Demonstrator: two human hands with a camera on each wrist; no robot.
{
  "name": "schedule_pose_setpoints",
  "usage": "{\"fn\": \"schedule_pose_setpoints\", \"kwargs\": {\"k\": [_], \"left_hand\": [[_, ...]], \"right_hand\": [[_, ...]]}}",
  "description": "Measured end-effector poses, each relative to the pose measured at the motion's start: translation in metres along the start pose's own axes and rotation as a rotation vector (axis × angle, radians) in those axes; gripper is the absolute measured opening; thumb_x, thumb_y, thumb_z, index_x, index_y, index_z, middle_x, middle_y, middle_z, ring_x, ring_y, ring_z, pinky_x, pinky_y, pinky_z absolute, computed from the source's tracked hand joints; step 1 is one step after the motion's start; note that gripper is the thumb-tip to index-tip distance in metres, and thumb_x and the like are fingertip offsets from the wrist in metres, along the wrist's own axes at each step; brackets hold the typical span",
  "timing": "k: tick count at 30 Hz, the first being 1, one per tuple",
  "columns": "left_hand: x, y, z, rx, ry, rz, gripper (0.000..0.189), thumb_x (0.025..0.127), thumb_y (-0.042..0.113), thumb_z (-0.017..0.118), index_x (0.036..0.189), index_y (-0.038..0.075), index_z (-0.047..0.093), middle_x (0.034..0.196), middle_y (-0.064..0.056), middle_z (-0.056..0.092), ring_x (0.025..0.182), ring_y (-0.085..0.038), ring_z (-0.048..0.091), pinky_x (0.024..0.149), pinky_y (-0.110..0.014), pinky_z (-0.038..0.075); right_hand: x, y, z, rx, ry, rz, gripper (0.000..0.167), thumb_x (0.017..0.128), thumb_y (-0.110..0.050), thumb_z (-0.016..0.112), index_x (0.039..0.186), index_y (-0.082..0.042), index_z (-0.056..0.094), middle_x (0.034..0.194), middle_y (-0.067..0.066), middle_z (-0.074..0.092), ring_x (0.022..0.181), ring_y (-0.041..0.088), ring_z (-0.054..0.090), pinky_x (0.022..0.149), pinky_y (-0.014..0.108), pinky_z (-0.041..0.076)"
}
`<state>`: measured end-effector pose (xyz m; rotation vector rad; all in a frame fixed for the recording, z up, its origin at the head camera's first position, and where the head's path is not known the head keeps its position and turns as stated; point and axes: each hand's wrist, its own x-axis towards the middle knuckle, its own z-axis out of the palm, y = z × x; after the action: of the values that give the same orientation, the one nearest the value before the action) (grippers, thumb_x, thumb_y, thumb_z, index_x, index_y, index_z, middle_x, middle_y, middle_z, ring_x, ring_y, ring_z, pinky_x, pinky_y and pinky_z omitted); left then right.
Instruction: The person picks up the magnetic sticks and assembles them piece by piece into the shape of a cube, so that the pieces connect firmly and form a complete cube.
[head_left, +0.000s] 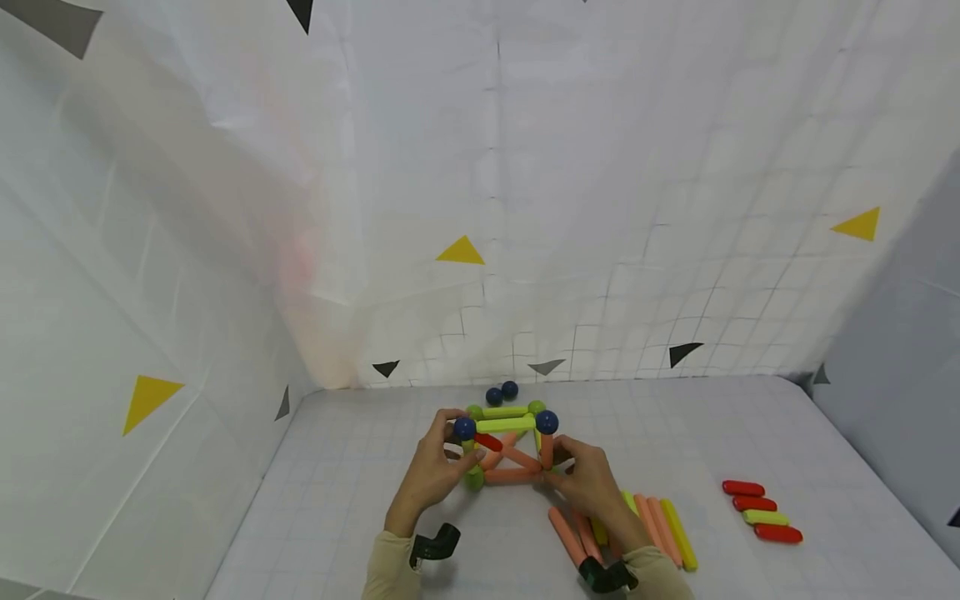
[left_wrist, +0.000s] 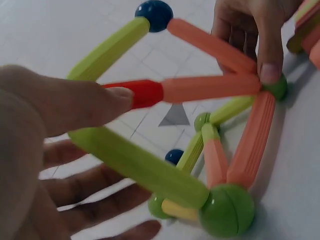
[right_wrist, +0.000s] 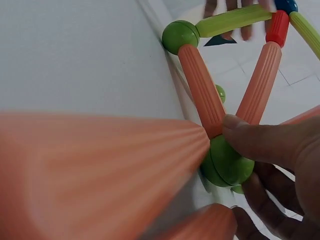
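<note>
A box-shaped frame of magnetic sticks and balls stands on the table between both hands, with a blue ball point(head_left: 465, 427) and another blue ball point(head_left: 547, 422) at its upper near corners. My left hand point(head_left: 435, 471) is at the frame's left side, its thumb on a red stick point(left_wrist: 147, 94) and its fingers behind. That stick meets an orange stick point(left_wrist: 212, 89) end to end, making a diagonal across one face. At the lower right corner my right hand point(head_left: 588, 475) pinches a green ball point(right_wrist: 227, 162) where orange sticks meet. The red stick's far end is hidden by the left thumb.
Several orange and yellow sticks point(head_left: 678, 533) lie beside and under the right forearm. Farther right, short red sticks point(head_left: 777, 533) and a short yellow-green stick point(head_left: 766, 517) lie in a row. Two loose blue balls point(head_left: 494, 397) sit behind the frame, near the back wall.
</note>
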<state>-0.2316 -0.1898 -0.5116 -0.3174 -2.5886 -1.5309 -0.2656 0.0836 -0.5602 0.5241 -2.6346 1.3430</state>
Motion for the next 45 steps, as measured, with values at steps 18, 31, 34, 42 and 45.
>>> {"fn": "schedule_pose_setpoints", "kwargs": {"k": [18,31,34,42,45], "left_hand": [[-0.003,-0.017,0.015,0.327,-0.14,-0.174,0.036,0.088,0.012,0.085,0.113,0.005,0.06,0.086,-0.006,0.067,0.07,-0.016,0.058,0.06,-0.031,0.047],[0.002,-0.028,0.032,0.291,0.186,-0.084,0.029,0.087,0.002,0.08,0.111,0.002,0.064,0.09,-0.017,0.078,0.076,-0.024,0.074,0.065,-0.036,0.057],[0.003,-0.03,0.036,0.206,0.211,-0.077,0.034,0.087,-0.001,0.079,0.117,0.0,0.063,0.097,-0.021,0.078,0.08,-0.026,0.076,0.07,-0.04,0.06],[0.007,-0.033,0.044,-0.089,0.087,-0.098,0.06,0.096,-0.001,0.068,0.151,-0.004,0.045,0.145,-0.041,0.055,0.114,-0.043,0.073,0.089,-0.048,0.061],[0.009,-0.033,0.045,-0.201,0.012,-0.125,0.069,0.101,0.002,0.061,0.163,-0.003,0.029,0.161,-0.041,0.034,0.133,-0.048,0.061,0.102,-0.052,0.056]], "right_hand": [[-0.002,-0.007,-0.009,-0.107,-0.11,-0.035,0.03,0.078,-0.02,0.096,0.096,-0.021,0.072,0.095,-0.007,0.072,0.088,0.018,0.07,0.076,0.03,0.058],[-0.006,-0.018,-0.006,-0.067,-0.164,-0.026,0.035,0.076,-0.02,0.097,0.088,-0.019,0.065,0.09,-0.007,0.072,0.081,0.011,0.067,0.07,0.025,0.055],[-0.008,-0.02,-0.002,-0.062,-0.151,-0.041,0.035,0.076,-0.017,0.096,0.086,-0.02,0.063,0.092,-0.008,0.073,0.083,0.01,0.07,0.072,0.025,0.056],[-0.015,-0.033,0.02,-0.144,-0.051,-0.132,0.04,0.075,-0.011,0.096,0.086,-0.023,0.059,0.093,-0.007,0.068,0.083,0.01,0.069,0.072,0.026,0.056],[-0.018,-0.039,0.03,-0.204,-0.007,-0.178,0.037,0.075,-0.011,0.096,0.099,-0.015,0.068,0.098,-0.002,0.068,0.084,0.009,0.064,0.072,0.027,0.055]]}}
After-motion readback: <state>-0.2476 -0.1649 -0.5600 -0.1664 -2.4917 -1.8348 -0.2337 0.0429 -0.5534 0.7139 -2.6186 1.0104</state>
